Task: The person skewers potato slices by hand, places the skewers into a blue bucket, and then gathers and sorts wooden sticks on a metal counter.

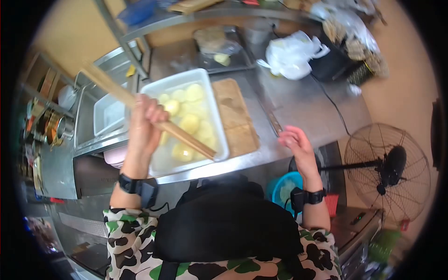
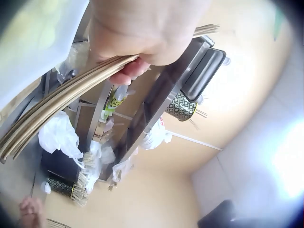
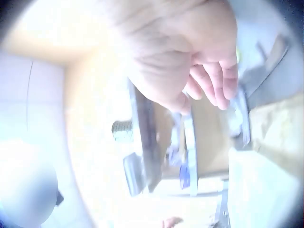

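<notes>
My left hand [image 1: 145, 122] grips a bundle of long, thin wooden skewers [image 1: 186, 140] above a white plastic tub [image 1: 223, 135]. Peeled potatoes [image 1: 189, 123] lie in the tub. In the left wrist view the skewers [image 2: 71, 92] run out from both sides of the fist. Nothing is in my right hand [image 1: 301, 147], which hangs with loosely bent fingers over the front of the steel table. Its fingertips are close to the handle of a long knife [image 1: 274, 122]. The right wrist view shows the knife [image 3: 273, 59] apart from the loose fingers.
Brown cardboard [image 1: 233, 116] lies beside the tub. A dark tray [image 1: 226, 63] and a white plastic bag [image 1: 294, 56] sit farther back. Left is a steel sink [image 1: 84, 116]. A blue bucket [image 1: 275, 186] stands below the table edge, and a fan [image 1: 387, 172] at right.
</notes>
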